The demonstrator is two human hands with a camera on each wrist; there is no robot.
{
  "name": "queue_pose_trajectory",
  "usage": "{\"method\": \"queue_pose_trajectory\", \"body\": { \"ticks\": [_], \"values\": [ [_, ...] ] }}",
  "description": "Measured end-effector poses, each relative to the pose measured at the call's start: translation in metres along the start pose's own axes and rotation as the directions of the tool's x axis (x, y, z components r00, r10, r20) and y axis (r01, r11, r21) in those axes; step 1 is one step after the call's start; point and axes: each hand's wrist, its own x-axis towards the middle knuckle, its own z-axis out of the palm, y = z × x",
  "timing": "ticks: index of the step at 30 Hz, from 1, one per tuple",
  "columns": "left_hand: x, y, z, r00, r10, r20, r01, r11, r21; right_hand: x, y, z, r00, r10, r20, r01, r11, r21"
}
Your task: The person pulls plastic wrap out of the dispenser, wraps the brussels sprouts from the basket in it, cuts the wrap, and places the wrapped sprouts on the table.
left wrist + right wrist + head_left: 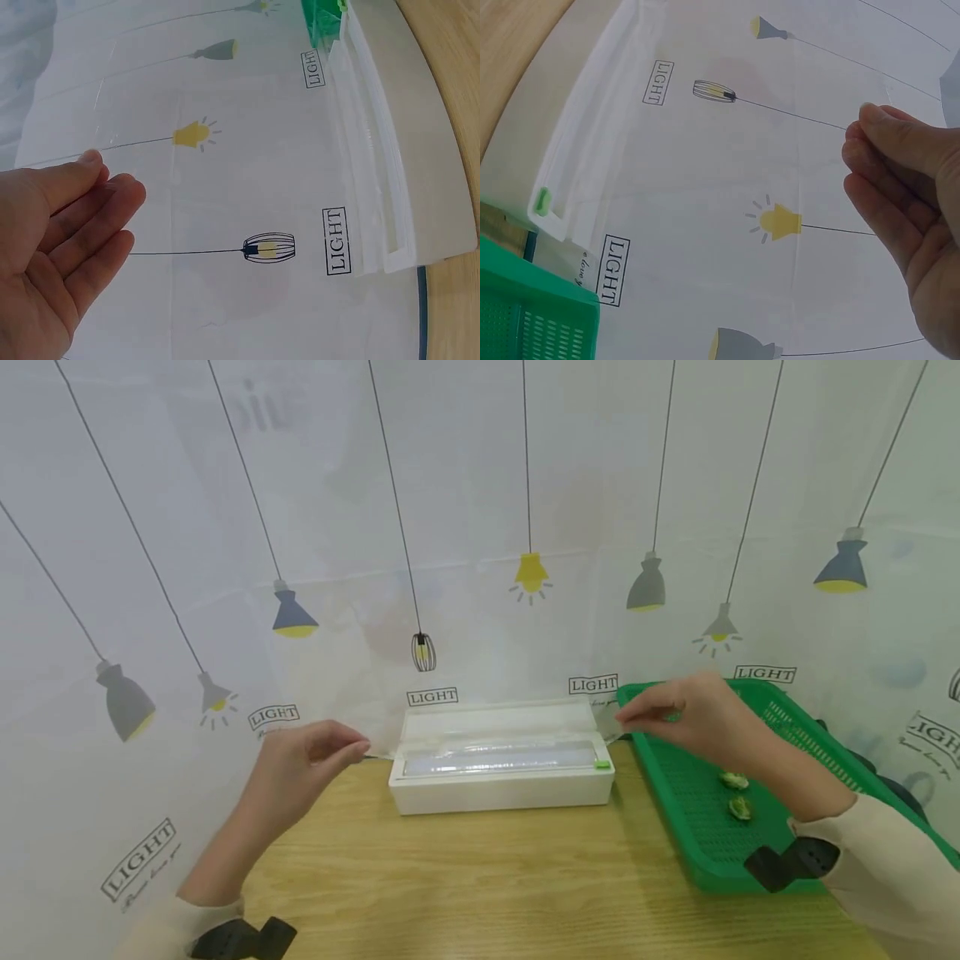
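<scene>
A white cling film dispenser (502, 793) lies on the table with its lid raised and a roll of clear cling film (495, 758) inside. My left hand (300, 772) pinches the film's edge between thumb and fingertips, left of the box. On the other side, my right hand (701, 718) pinches the film too, above the green basket's near corner. The transparent sheet is barely visible, showing as faint creases and glints in the wrist views. A green slider (602, 765) sits at the dispenser's right end.
A green plastic basket (693, 860) stands at the right, holding small leafy green vegetables (740, 808). Behind the wooden table (450, 877) hangs a white sheet (480, 468) printed with lamps. Dark objects partly show beyond the basket.
</scene>
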Motion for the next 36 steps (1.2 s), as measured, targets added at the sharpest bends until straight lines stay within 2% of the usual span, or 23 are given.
{"method": "queue_pose_trajectory", "body": {
  "ticks": [3,6,11,18,23,28,32,36],
  "values": [
    [-0.007,0.001,0.001,0.999,-0.027,0.027,0.027,1.0,0.006,-0.009,-0.004,0.003,1.0,0.019,0.01,-0.02,0.999,0.026],
    [-0.013,0.001,0.002,0.998,-0.048,0.049,0.048,0.999,0.01,-0.016,-0.008,0.006,1.0,0.001,0.003,-0.001,0.999,0.035],
    [-0.024,0.003,0.004,0.998,-0.045,0.045,0.044,0.999,0.017,-0.026,-0.012,0.011,0.999,-0.044,-0.013,0.045,0.997,0.061],
    [-0.036,0.008,0.004,0.998,-0.04,0.051,0.04,0.999,0.003,-0.044,-0.02,0.02,0.999,-0.043,-0.013,0.044,0.992,0.116],
    [-0.045,0.009,0.005,0.999,0.006,0.047,-0.004,0.999,-0.037,-0.056,-0.025,0.029,0.994,-0.098,-0.051,0.104,0.987,0.123],
    [-0.055,0.007,0.006,0.998,0.042,0.047,-0.04,0.998,-0.045,-0.067,-0.029,0.035,0.992,-0.109,-0.069,0.118,0.981,0.156],
    [-0.065,0.001,0.012,0.996,0.076,0.051,-0.071,0.992,-0.104,-0.076,-0.03,0.041,0.988,-0.132,-0.086,0.145,0.973,0.179],
    [-0.075,-0.002,0.018,0.994,0.012,0.112,0.006,0.987,-0.164,-0.085,-0.032,0.047,0.992,-0.112,-0.058,0.121,0.971,0.206]
  ]
}}
